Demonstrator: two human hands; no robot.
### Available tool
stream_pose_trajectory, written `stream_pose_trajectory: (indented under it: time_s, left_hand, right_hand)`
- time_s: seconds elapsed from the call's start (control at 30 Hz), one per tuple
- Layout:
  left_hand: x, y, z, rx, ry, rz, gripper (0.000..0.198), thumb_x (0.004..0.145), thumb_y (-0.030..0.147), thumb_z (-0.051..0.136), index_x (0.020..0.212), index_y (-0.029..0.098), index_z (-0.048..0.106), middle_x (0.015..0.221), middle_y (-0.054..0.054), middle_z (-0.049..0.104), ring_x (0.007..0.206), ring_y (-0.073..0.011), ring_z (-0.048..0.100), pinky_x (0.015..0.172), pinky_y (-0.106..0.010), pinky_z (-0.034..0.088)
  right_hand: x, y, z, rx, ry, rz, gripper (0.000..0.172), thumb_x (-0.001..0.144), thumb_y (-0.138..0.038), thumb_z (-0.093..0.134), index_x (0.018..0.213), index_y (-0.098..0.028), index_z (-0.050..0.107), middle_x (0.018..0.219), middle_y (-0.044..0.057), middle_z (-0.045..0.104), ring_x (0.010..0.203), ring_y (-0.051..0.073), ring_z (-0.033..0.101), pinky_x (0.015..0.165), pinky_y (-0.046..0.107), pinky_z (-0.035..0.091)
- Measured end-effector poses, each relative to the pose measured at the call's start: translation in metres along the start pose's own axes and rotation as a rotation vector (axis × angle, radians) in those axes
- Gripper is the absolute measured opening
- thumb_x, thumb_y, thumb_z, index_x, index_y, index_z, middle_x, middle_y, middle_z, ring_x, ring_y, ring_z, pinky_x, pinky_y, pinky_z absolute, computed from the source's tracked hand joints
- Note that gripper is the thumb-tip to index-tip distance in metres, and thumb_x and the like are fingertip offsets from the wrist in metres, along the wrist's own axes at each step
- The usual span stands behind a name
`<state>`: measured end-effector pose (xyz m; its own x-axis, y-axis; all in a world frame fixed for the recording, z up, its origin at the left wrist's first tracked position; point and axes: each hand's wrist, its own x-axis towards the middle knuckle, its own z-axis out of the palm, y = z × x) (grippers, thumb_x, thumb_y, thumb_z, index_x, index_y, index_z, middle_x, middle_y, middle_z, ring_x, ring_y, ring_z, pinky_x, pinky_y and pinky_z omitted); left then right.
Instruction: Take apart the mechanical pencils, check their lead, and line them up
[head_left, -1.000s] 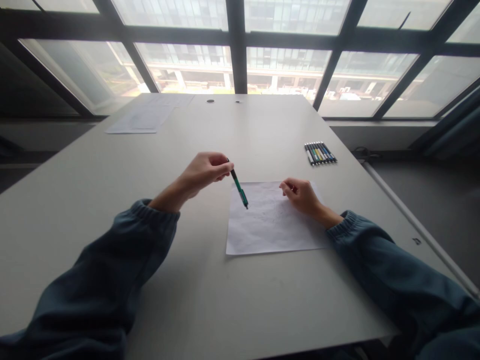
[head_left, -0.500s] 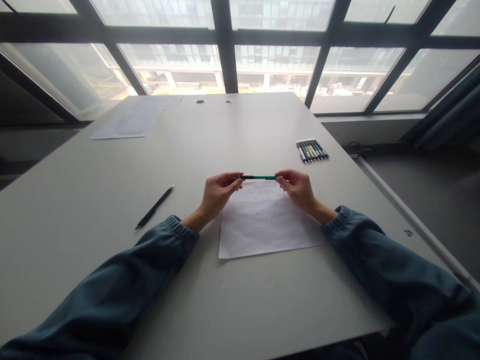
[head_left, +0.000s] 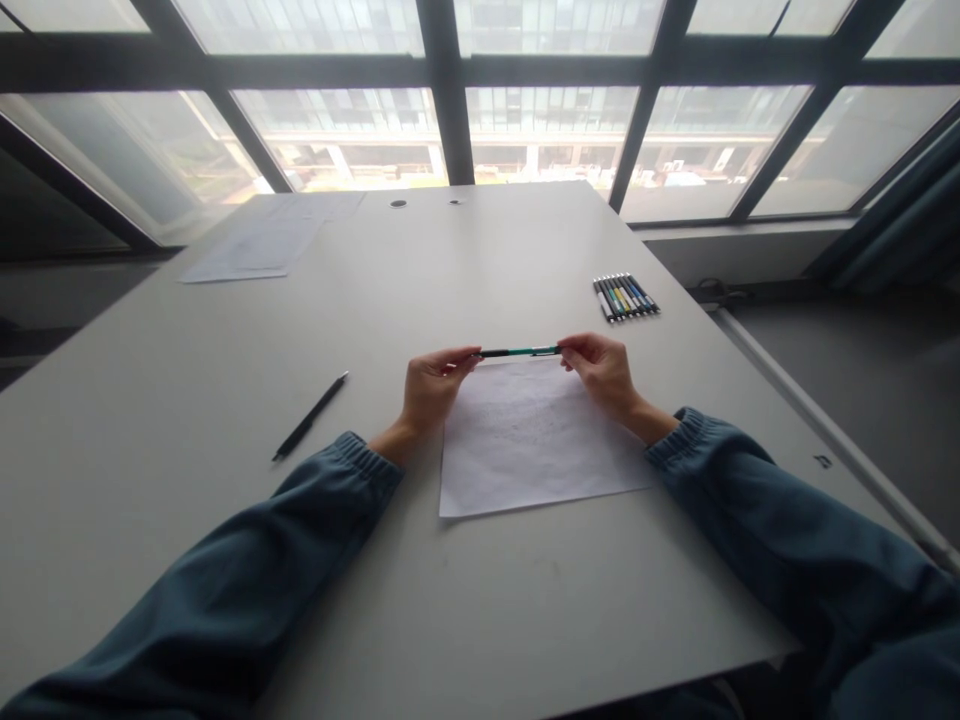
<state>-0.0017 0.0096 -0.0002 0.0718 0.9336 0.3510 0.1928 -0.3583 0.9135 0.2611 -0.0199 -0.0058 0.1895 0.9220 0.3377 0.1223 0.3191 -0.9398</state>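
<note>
A green and black pen (head_left: 521,351) is stretched level between my two hands, above the far edge of a sheet of paper (head_left: 540,450). My left hand (head_left: 433,388) pinches its black end between thumb and fingertips. At the other end, my right hand (head_left: 602,372) pinches the tip of the green part. The paper lies flat on the table, with faint marks too dim to read. To the left of my left hand, a black pen (head_left: 310,416) rests slantwise on the tabletop.
Several pens (head_left: 626,298) lie side by side in a row at the right of the white table (head_left: 465,610). More sheets of paper (head_left: 251,240) lie at the far left. A round dark hole (head_left: 398,204) sits near the far edge, before the windows.
My hands have drawn slightly apart, my right hand shifting a little right, so more of the green pen shows. Both hands still hold it.
</note>
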Motion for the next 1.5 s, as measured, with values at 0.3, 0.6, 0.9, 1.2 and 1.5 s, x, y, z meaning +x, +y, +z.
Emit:
stream_pose_trajectory:
  time_s: [0.3,0.6,0.9,1.2,1.5]
  left_hand:
    - [0.0015,0.0031,-0.0018,0.115,0.021,0.025,0.025,0.079,0.039,0.078,0.093,0.018,0.081,0.087,-0.007,0.078,0.074,-0.0164,0.069,0.065,-0.025,0.054]
    - [0.0011,0.0023,-0.0019,0.129,0.037,0.032,0.024,0.08,0.038,0.078,0.095,0.019,0.081,0.094,-0.008,0.079,0.082,-0.0192,0.072,0.069,-0.026,0.056]
    - [0.0004,0.005,-0.0012,0.128,0.034,0.041,0.025,0.08,0.04,0.078,0.094,0.019,0.081,0.094,-0.008,0.079,0.084,-0.0198,0.072,0.07,-0.027,0.055]
    - [0.0001,0.0078,-0.0016,0.131,0.018,0.013,0.026,0.079,0.039,0.078,0.094,0.018,0.081,0.093,-0.008,0.079,0.081,-0.0199,0.073,0.071,-0.027,0.056]
    - [-0.0012,0.0079,-0.0015,0.131,0.004,-0.002,0.026,0.08,0.04,0.078,0.093,0.018,0.081,0.091,-0.008,0.079,0.076,-0.0189,0.072,0.066,-0.026,0.055]
  right_hand:
    - [0.0,0.0018,-0.0005,0.015,0.034,0.019,0.022,0.077,-0.034,0.077,0.089,-0.015,0.074,0.067,0.002,0.069,0.059,0.014,0.063,0.059,0.029,0.055]
    - [-0.0005,-0.0024,0.0017,0.038,0.059,0.027,0.025,0.074,-0.036,0.079,0.089,-0.016,0.073,0.069,0.002,0.07,0.061,0.015,0.064,0.06,0.03,0.056]
    - [-0.0001,-0.0009,0.0002,0.009,0.05,0.02,0.024,0.075,-0.036,0.078,0.087,-0.016,0.074,0.068,0.002,0.07,0.06,0.015,0.063,0.059,0.029,0.055]
    - [-0.0003,-0.0007,-0.0003,-0.019,0.053,0.01,0.021,0.077,-0.034,0.076,0.087,-0.015,0.073,0.067,0.002,0.069,0.059,0.014,0.062,0.059,0.029,0.053]
    - [-0.001,-0.0027,-0.0009,-0.026,0.059,0.005,0.018,0.078,-0.032,0.074,0.086,-0.015,0.073,0.065,0.001,0.067,0.057,0.013,0.061,0.057,0.028,0.053]
